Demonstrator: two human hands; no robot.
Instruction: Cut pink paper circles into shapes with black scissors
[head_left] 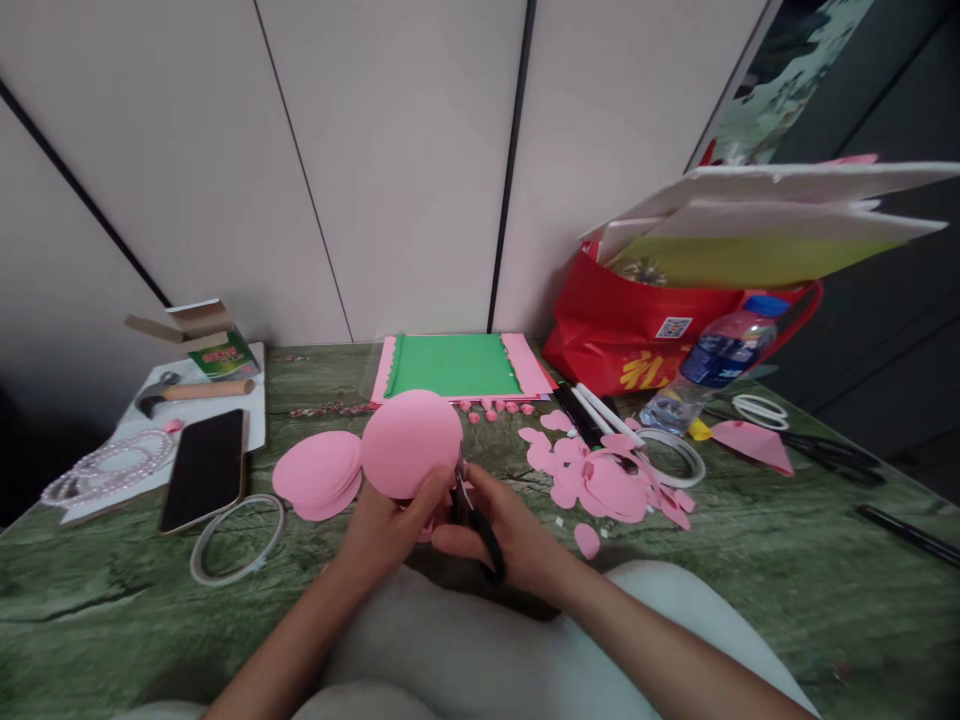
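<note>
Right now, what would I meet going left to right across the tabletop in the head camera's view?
Bead strand → phone → flat pink paper stack → pink paper circle held in the left hand → scissors in the right hand → pink scraps → folded pink piece → slim black pen-like item.

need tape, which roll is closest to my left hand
The tape roll beside the smartphone; the other roll, near the water bottle, is past your right hand.
</note>
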